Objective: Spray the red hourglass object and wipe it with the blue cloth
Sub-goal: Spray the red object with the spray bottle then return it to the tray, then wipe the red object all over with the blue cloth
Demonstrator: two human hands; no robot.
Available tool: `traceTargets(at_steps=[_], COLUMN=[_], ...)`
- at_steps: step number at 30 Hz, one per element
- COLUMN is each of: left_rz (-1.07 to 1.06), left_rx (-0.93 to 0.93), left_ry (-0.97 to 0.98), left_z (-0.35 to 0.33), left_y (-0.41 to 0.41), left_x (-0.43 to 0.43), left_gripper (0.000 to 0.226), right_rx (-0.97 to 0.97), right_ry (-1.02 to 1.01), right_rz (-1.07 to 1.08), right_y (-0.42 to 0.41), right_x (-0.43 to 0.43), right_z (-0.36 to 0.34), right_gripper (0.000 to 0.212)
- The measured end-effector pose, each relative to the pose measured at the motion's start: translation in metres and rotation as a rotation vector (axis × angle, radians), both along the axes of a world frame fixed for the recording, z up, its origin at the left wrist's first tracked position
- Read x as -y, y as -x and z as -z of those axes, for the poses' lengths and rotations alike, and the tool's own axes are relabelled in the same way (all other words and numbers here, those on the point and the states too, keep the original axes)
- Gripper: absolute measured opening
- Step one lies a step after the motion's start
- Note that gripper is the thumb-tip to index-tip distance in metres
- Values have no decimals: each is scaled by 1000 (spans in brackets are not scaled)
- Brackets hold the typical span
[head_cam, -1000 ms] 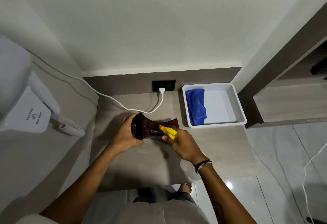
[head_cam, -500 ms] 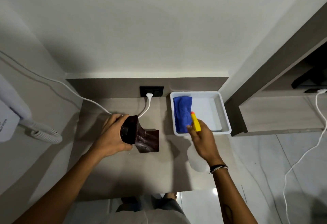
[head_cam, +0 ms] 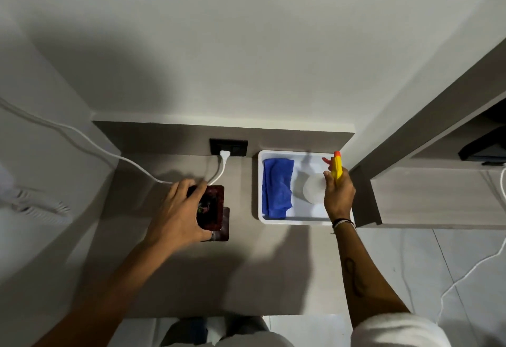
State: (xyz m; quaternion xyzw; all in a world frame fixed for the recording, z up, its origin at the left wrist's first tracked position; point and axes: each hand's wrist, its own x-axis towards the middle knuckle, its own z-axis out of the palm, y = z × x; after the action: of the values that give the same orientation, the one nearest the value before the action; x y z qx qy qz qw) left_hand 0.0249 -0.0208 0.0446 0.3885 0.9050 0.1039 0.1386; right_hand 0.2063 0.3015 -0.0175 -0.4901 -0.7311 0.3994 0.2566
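Observation:
The dark red hourglass object (head_cam: 212, 209) stands upright on the grey-brown counter (head_cam: 246, 272), seen from above. My left hand (head_cam: 178, 212) grips its top from the left. My right hand (head_cam: 338, 193) holds a spray bottle (head_cam: 336, 167) with a yellow head, orange nozzle and whitish body over the right half of the white tray (head_cam: 260, 182). The folded blue cloth (head_cam: 276, 186) lies in the tray's left half, apart from both hands.
A white plug and cable (head_cam: 223, 160) run from a black wall socket (head_cam: 228, 147) just behind the hourglass. A white coiled cord (head_cam: 41, 207) hangs at the left wall. A wooden shelf unit (head_cam: 427, 193) stands right of the tray. Tiled floor lies beyond the counter's front edge.
My right hand carried the spray bottle from the hourglass rightward to above the tray. My left hand turned the hourglass from lying tilted to standing upright on the counter.

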Motion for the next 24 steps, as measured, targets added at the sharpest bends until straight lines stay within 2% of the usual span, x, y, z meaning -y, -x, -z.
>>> traceTargets(at_steps=[5, 6, 8, 10, 12, 15, 18, 21, 24], left_rz=[8, 3, -4, -5, -7, 18, 46, 85, 89], left_rx=[-6, -11, -21, -22, -11, 2, 14, -1, -6], left_ry=[12, 12, 15, 27, 47, 37, 2, -17, -66], left_z=[5, 5, 6, 6, 8, 13, 21, 28, 33], left_y=[-6, -7, -8, -9, -12, -10, -6, -8, -10], left_x=[-9, -10, -11, -12, -11, -8, -2, 0, 0], left_gripper=[118, 118, 118, 121, 125, 129, 133, 134, 130], right_rx=[24, 45, 66, 28, 146, 532, 755, 824, 868], right_ry=[30, -33, -329, -549, -505, -350, -275, -213, -248], right_rz=[33, 84, 121, -43, -323, -616, -698, -716, -725], right_y=[-1, -3, -5, 3, 21, 50, 70, 85, 88], right_x=[-12, -9, 8, 30, 51, 64, 56, 47, 46], right_z=[5, 4, 4, 11, 19, 34, 47, 56, 67], right_gripper=[61, 68, 66, 51, 48, 61, 69, 80, 79])
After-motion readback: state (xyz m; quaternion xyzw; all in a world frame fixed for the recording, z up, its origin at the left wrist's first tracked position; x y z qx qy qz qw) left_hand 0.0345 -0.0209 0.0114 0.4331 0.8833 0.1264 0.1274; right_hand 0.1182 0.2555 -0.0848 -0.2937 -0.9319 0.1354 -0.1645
